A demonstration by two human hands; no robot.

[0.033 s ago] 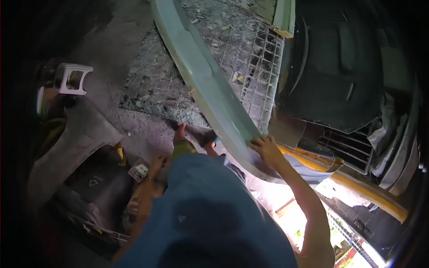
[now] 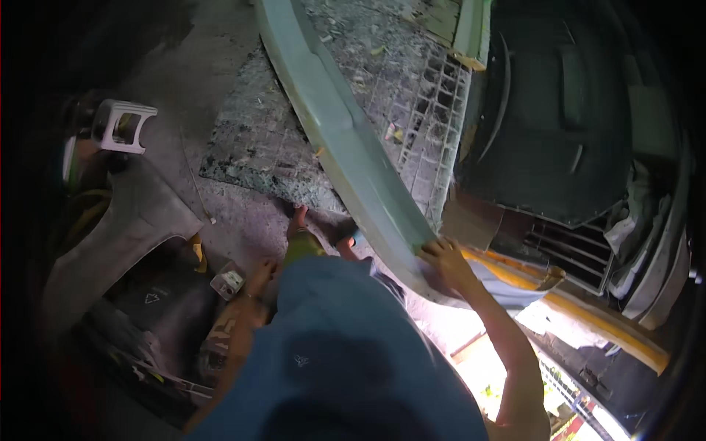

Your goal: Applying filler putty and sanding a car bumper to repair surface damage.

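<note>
Panel (image 2: pixel 353 151) slants over mesh (image 2: pixel 250 121): long axis runs from mesh's far side to past its near-right corner. Right hand (image 2: pixel 445 261) nearer, touching panel beyond that corner; grip: fingers bent, clamping unclear. Left hand (image 2: pixel 261 278) off mesh's near side, grip unreadable. Hood (image 2: pixel 529 125) crowds mesh's right; floor (image 2: pixel 173 95) borders left.
</note>
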